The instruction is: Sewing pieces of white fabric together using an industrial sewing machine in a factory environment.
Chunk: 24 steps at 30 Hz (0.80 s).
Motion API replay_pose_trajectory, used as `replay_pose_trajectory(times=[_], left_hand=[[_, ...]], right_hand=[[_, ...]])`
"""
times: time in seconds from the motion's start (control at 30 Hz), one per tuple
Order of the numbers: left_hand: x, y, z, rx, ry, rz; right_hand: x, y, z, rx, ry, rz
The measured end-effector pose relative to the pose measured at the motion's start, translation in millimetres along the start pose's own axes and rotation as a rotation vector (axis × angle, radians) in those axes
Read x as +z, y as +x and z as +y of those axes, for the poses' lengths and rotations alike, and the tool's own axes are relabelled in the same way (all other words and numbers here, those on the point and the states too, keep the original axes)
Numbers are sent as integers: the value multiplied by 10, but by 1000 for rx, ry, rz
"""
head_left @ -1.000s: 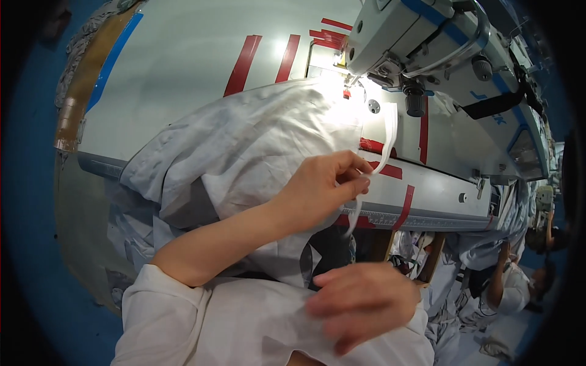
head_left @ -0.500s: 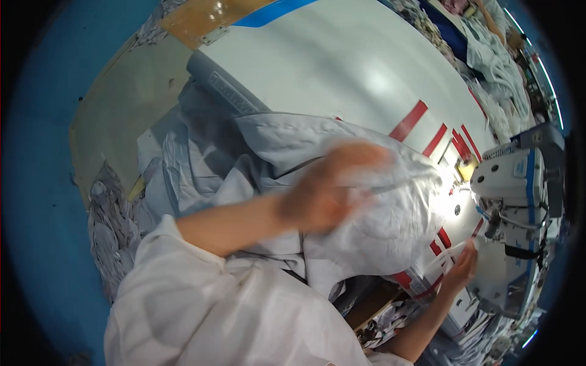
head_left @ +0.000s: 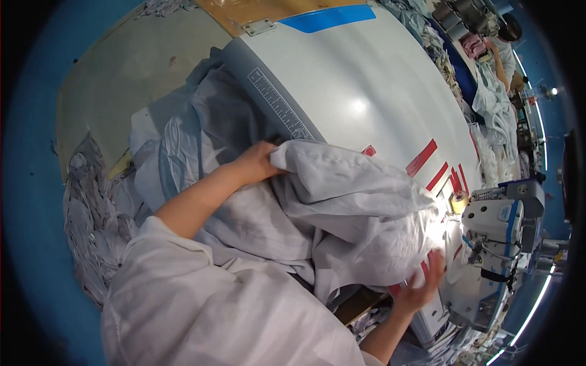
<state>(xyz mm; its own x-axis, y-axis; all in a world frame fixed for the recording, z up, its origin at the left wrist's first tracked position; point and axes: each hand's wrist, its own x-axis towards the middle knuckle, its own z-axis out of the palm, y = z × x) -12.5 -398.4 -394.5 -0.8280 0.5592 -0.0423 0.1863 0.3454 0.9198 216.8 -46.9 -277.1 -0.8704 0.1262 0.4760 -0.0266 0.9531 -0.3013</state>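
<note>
A light grey-white cloth garment piece [head_left: 360, 201] lies bunched over the near edge of the white table, its right end under the bright lamp at the sewing machine [head_left: 497, 222]. Its far left edge is pinched by my left hand [head_left: 259, 163], closed with the fingertips partly hidden at the cloth. My right hand [head_left: 422, 285] is at the cloth's right end, just short of the machine, its fingers apart and nothing visible in them. Whether its fingertips touch the cloth or the machine bed, I cannot tell.
The white table [head_left: 342, 79] carries a printed ruler strip [head_left: 278, 100], red tape strips [head_left: 422, 157] and a blue tape strip [head_left: 329, 18]. Grey cloth strips [head_left: 94, 213] hang in a heap at the left. Beyond the table are more cloth piles [head_left: 497, 107] and another person's arm [head_left: 499, 64].
My left hand, blurred over the middle of the cloth before, has moved left and now grips its far left edge. My right hand has come nearer and left, fingers spreading. The view has shifted.
</note>
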Motion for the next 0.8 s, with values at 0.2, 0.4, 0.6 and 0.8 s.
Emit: replay_pose_trajectory(times=[0.2, 0.4, 0.6, 0.8], left_hand=[[-229, -883, 1147, 615, 499, -33], [-966, -1479, 1374, 166, 661, -525], [-1301, -2209, -36, -370, 943, -638], [-177, -1647, 875, -62, 210, -762]], right_hand=[[556, 818, -1770, -538, 493, -560], [479, 731, -1010, -586, 543, -426], [12, 573, -379, 38, 264, -306], [140, 612, -628, -175, 138, -685]])
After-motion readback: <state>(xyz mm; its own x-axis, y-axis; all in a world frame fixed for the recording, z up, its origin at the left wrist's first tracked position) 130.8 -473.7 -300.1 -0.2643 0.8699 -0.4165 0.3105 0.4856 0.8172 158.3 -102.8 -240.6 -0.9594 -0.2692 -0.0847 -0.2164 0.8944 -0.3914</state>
